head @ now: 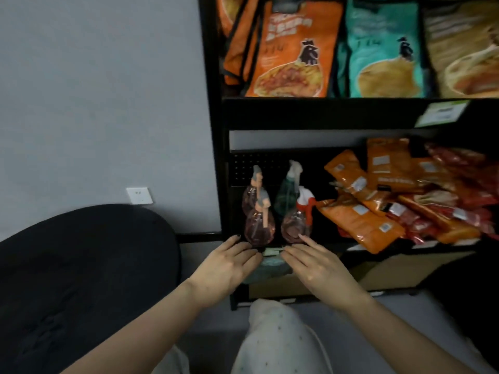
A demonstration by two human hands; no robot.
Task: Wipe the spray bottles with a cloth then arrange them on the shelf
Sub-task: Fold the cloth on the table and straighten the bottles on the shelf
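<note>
just beyond the fingertips of the left hand point(225, 265) and right hand point(314, 264), both spread and holding nothing, four spray bottles point(259, 225) stood crowded on the shelf point(297, 245), so a careless nudge might have toppled them.

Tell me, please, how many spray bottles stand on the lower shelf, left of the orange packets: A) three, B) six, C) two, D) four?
D: two pink bottles, front left and front right, stand before a pink one and a teal one on the lower shelf.
</note>
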